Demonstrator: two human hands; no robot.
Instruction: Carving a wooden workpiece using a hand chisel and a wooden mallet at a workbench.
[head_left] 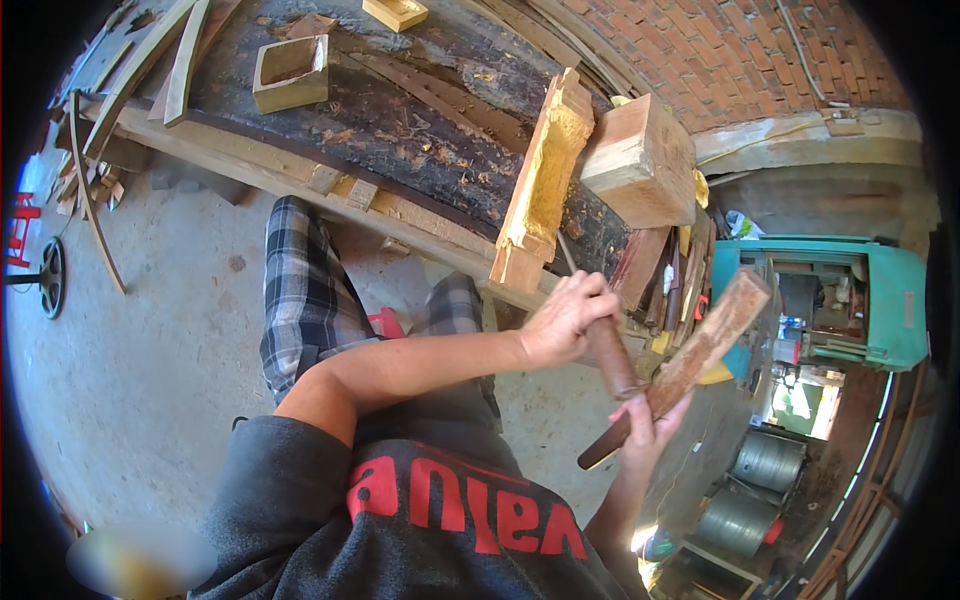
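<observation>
My left hand (568, 322) is closed around a chisel (610, 357) with a brown wooden handle. Its thin blade points away from me, toward the near end of a carved yellow wood piece (553, 165); whether the tip touches the wood cannot be made out. My right hand (652, 428) grips a flat wooden mallet (705, 345), shaped like a short bat, its broad end raised to the right. The mallet lies close beside the butt of the chisel handle. The carved piece, hollowed and rough along its top, rests across the bench near a large squared wood block (645, 165).
The dark, chip-strewn workbench (400, 150) holds a small hollow wooden box (291, 78) and another small wooden piece (395, 12). Long boards (187, 65) stick out at the left. A teal cabinet (890, 300) and metal drums (768, 460) stand at the right.
</observation>
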